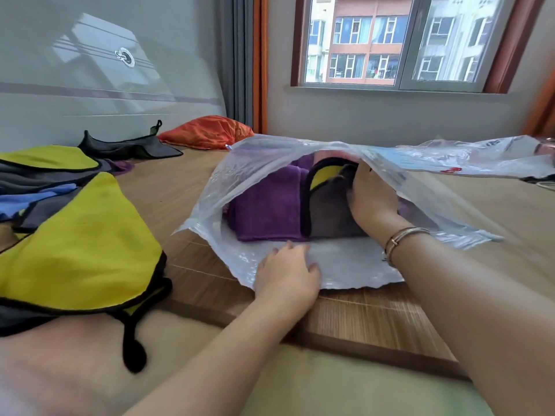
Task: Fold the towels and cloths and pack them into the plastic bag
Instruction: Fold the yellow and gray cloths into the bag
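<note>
Inside the plastic bag (354,259), lying open-mouthed on the mat-covered surface, the right hand (372,196) grips a folded grey-and-yellow cloth (327,211) and seats it against the folded purple towel (267,211). The left hand (288,271) rests flat, fingers relaxed, on the bag's lower lip. This looks like the packing step; next, probably releasing and reaching for the unfolded yellow cloths (81,241) piled at left.

The plastic bag (345,265) lies in the middle of the mat (186,187), its mouth toward the person. Two folded towels (264,211) sit side by side in it. A pile of cloths (75,235) lies left of the bag, a cushion (207,132) behind.
</note>
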Action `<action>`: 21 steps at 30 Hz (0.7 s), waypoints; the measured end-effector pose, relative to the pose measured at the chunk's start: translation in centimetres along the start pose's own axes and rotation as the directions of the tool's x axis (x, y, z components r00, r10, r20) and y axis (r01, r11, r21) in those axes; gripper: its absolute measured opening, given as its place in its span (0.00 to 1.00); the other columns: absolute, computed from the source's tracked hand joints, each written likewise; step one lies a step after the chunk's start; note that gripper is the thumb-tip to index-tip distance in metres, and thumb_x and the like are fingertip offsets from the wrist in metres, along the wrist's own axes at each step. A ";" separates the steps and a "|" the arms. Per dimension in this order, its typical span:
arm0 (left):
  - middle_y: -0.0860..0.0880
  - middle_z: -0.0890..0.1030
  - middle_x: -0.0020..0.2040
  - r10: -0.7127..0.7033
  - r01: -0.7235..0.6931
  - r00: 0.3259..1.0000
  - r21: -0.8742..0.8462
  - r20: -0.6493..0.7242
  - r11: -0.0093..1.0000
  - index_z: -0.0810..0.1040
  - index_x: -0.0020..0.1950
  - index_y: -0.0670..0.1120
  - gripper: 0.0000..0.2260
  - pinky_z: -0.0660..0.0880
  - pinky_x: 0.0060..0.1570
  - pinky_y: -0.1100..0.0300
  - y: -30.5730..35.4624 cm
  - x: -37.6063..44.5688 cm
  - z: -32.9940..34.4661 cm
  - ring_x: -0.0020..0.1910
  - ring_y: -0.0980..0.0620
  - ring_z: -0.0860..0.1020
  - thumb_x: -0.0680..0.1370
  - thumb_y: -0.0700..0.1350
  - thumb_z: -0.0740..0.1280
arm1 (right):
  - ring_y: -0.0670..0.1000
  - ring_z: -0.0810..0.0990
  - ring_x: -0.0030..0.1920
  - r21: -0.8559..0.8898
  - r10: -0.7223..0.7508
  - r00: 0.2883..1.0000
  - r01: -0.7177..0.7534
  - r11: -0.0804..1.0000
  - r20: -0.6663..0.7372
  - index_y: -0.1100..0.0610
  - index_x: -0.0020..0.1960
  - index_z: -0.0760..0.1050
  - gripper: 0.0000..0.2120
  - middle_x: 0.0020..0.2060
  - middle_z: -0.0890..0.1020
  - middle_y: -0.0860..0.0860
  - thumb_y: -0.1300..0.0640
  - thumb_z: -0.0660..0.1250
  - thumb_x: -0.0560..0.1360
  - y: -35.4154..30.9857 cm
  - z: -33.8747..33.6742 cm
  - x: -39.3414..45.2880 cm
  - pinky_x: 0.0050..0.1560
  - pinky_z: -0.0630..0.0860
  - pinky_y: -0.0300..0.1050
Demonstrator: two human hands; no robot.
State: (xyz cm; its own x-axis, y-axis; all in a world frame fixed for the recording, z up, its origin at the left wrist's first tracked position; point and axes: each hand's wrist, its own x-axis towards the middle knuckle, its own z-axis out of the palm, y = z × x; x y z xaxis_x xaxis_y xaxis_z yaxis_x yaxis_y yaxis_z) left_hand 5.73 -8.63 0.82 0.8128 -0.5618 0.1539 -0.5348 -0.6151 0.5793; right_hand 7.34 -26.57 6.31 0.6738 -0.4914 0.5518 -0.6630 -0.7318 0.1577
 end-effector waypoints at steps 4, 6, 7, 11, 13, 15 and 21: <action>0.49 0.71 0.63 -0.013 0.020 1.000 0.284 -0.027 0.958 0.74 0.62 0.52 0.19 0.64 0.64 0.48 0.7 0.6 0.5 0.66 0.44 0.67 0.78 0.61 0.57 | 0.64 0.65 0.70 0.359 -0.025 1.000 0.026 0.933 -0.008 0.59 0.78 0.47 0.36 0.75 0.57 0.63 0.54 0.64 0.78 -0.9 2.4 -1.1 0.61 0.72 0.58; 0.48 0.69 0.62 -0.008 0.021 0.999 0.289 -0.048 0.957 0.72 0.59 0.52 0.17 0.62 0.65 0.44 1.0 1.0 0.5 0.65 0.43 0.66 0.78 0.61 0.57 | 0.63 0.63 0.71 0.398 -0.096 0.990 0.131 0.908 -0.107 0.58 0.77 0.50 0.37 0.75 0.54 0.60 0.50 0.66 0.76 -1.4 3.2 -2.4 0.53 0.77 0.60; 0.48 0.69 0.63 0.004 0.010 0.999 0.294 -0.047 0.956 0.71 0.60 0.52 0.17 0.60 0.67 0.42 0.9 1.2 0.8 0.66 0.42 0.65 0.78 0.61 0.57 | 0.63 0.64 0.69 0.404 -0.125 0.981 0.176 0.898 -0.150 0.59 0.74 0.53 0.36 0.75 0.55 0.60 0.48 0.68 0.75 -1.8 3.4 -2.7 0.48 0.78 0.60; 0.50 0.55 0.78 -0.004 -0.004 1.000 0.360 0.024 0.933 0.56 0.75 0.53 0.27 0.41 0.70 0.32 -0.1 1.4 2.3 0.77 0.39 0.48 0.79 0.65 0.48 | 0.64 0.75 0.58 0.406 0.038 0.963 0.076 0.911 -0.265 0.72 0.65 0.63 0.38 0.64 0.70 0.67 0.45 0.73 0.71 -2.5 2.6 -2.5 0.49 0.76 0.53; 0.51 0.49 0.80 -0.007 -0.013 0.999 0.405 0.049 0.914 0.52 0.77 0.54 0.29 0.38 0.69 0.31 -0.4 1.6 2.6 0.78 0.40 0.43 0.79 0.65 0.45 | 0.63 0.71 0.63 0.582 0.211 0.963 -0.076 0.810 -0.168 0.70 0.66 0.63 0.34 0.62 0.71 0.65 0.42 0.65 0.76 -1.7 2.2 -1.6 0.60 0.67 0.51; 0.51 0.49 0.80 0.001 -0.029 0.998 0.422 0.066 0.906 0.52 0.78 0.55 0.28 0.37 0.68 0.30 -0.3 1.6 2.4 0.78 0.40 0.44 0.79 0.65 0.44 | 0.62 0.75 0.58 0.756 0.238 0.969 -0.110 0.645 -0.061 0.62 0.54 0.69 0.22 0.51 0.76 0.59 0.43 0.66 0.76 -1.3 2.3 -1.0 0.55 0.67 0.50; 0.53 0.45 0.80 -0.023 -0.032 0.994 0.474 0.110 0.880 0.47 0.78 0.58 0.28 0.34 0.64 0.27 -0.4 1.0 1.8 0.77 0.41 0.41 0.79 0.65 0.42 | 0.61 0.37 0.76 0.514 -0.116 0.958 -0.037 0.857 0.263 0.32 0.74 0.43 0.40 0.77 0.38 0.43 0.27 0.59 0.70 -2.5 4.3 -1.6 0.66 0.46 0.76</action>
State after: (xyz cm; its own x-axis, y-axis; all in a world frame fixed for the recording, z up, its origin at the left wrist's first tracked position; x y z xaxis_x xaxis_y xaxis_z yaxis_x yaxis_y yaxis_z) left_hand 6.38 -9.95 -0.75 0.7946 -0.6049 0.0516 -0.6061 -0.7855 0.1255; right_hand 9.37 -25.96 1.55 0.8082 -0.5096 0.2952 -0.4251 -0.8517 -0.3064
